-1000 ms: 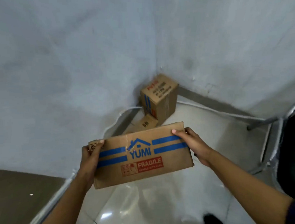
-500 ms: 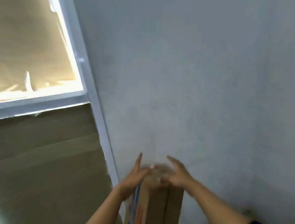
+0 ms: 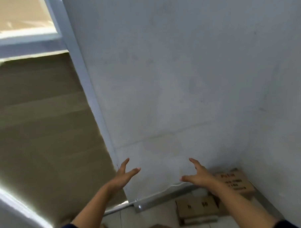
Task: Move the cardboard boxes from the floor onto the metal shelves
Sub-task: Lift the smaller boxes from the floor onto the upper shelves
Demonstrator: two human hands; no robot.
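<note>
Before the grey wall, my left hand and right hand are spread and empty; the box held a second ago is gone. Two brown cardboard boxes remain on the tiled floor, awaiting transfer.

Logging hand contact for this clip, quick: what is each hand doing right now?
Left hand: open, fingers spread, holding nothing.
Right hand: open, fingers spread, holding nothing.

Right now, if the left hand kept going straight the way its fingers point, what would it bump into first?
Probably the grey wall. The left hand is open, fingers aimed up and forward at it, nothing showing between, though depth is hard to judge.
</note>
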